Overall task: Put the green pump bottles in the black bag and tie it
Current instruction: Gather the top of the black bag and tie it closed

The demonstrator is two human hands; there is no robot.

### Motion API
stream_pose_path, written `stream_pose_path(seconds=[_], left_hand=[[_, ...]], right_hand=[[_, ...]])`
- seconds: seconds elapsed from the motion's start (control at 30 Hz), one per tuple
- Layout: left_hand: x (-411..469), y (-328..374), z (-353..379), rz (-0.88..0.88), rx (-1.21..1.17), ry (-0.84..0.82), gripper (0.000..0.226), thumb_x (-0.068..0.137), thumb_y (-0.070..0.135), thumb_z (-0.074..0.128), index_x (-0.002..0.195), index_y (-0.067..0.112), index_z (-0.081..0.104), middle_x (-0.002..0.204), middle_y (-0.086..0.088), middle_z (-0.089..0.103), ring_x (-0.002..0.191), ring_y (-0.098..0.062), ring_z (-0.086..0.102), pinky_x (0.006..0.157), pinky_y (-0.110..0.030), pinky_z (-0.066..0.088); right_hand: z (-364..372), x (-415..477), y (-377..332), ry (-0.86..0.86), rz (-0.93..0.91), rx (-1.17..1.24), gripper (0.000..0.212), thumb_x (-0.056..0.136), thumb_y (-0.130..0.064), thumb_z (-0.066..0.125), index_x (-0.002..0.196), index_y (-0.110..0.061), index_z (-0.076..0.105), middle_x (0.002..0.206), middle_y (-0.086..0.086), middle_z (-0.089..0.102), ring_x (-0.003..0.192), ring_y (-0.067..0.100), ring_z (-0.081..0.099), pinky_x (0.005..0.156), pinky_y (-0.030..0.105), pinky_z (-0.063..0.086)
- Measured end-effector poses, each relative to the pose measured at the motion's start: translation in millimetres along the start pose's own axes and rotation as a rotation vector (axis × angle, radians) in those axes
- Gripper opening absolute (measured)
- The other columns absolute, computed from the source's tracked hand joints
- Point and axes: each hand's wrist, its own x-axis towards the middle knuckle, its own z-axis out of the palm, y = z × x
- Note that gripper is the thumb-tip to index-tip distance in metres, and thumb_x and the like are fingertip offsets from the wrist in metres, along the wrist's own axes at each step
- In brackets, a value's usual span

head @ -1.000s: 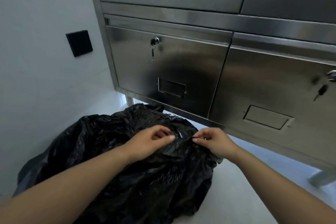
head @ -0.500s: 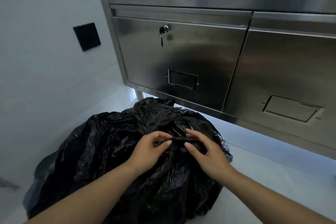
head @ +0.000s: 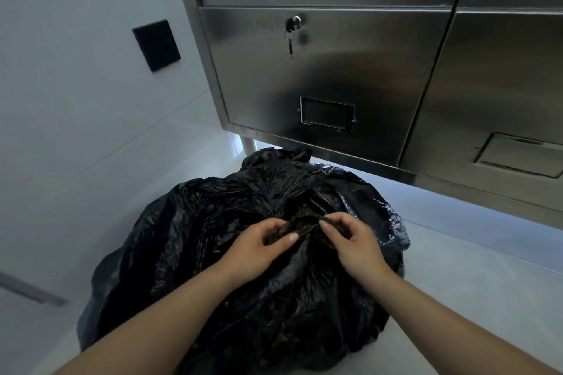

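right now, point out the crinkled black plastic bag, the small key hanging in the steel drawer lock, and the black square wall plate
crinkled black plastic bag (head: 189,240), head view, left flank
small key (head: 290,39), head view, its shaft
black square wall plate (head: 156,45), head view, centre

Black bag (head: 231,253) contents hidden, steel cabinet (head: 350,70) cut off top, right

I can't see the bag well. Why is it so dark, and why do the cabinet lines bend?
Head view: the black bag soaks up the dim light, showing only faint shiny wrinkles; light glows under the steel cabinet; the wide lens bends its edges.
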Motion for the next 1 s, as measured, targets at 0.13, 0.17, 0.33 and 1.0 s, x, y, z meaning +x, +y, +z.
stream_pose_path(seconds=[0.13, 0.17, 0.33, 1.0], left_hand=[[5, 1, -6, 0.012, -0.050, 0.176, 0.010, 0.088, 0.026, 0.062, 0.093, 0.020, 0.069, 0.087, 0.012, 0.069, 0.077, 0.011, 0.061, 0.068, -0.003, 0.042], [8, 3, -7, 0.015, -0.074, 0.232, 0.012, 0.088, 0.024, 0.062, 0.095, 0.018, 0.069, 0.090, 0.010, 0.069, 0.079, 0.011, 0.061, 0.070, -0.002, 0.042], [14, 6, 2, 0.055, -0.122, 0.308, 0.007, 0.086, 0.015, 0.065, 0.091, 0.014, 0.070, 0.091, 0.004, 0.071, 0.086, 0.001, 0.064, 0.076, -0.007, 0.046], [75, -48, -29, 0.226, 0.779, 0.236, 0.047, 0.077, 0.036, 0.073, 0.120, 0.023, 0.059, 0.132, -0.001, 0.052, 0.126, -0.021, 0.042, 0.104, -0.038, 0.038]], right_hand=[[-4, 11, -7, 0.037, -0.014, 0.039, 0.015, 0.087, -0.010, 0.064, 0.087, -0.025, 0.065, 0.090, -0.004, 0.069, 0.084, -0.003, 0.063, 0.077, 0.014, 0.046], [-4, 10, -9, 0.040, -0.014, 0.026, 0.016, 0.087, -0.014, 0.065, 0.092, -0.029, 0.064, 0.095, -0.004, 0.067, 0.089, -0.001, 0.062, 0.079, 0.012, 0.046], [14, 0, -13, 0.071, 0.023, 0.055, 0.044, 0.084, -0.038, 0.065, 0.124, -0.047, 0.048, 0.109, -0.019, 0.059, 0.093, -0.009, 0.057, 0.075, 0.005, 0.041], [-13, -22, 42, 0.111, 0.171, -0.189, 0.010, 0.090, -0.040, 0.055, 0.099, -0.037, 0.059, 0.099, -0.022, 0.061, 0.088, -0.016, 0.054, 0.067, 0.005, 0.043]])
